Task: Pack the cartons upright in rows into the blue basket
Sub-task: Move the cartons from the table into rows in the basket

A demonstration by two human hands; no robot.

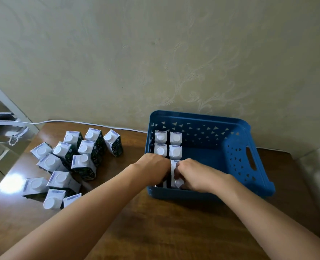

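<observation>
Fingers of both hands curl down into the near-left corner of the blue basket (236, 147): right hand (193, 173) clamped on a white-topped carton (176, 177), left hand (155, 167) gripping another beside it, mostly hidden. Four cartons (167, 144) stand upright in two rows behind them; carton tops carry a small blue label strip, print unreadable. Loose cartons (74, 160) cluster on the brown wooden table (155, 226) to the left, below a beige embossed wall (155, 53) with a white cable (80, 122) along its base.

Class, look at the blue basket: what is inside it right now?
Four upright cartons stand in two rows at the blue basket's far left. Both hands, left hand and right hand, cover more cartons nearer; their count is hidden.
</observation>
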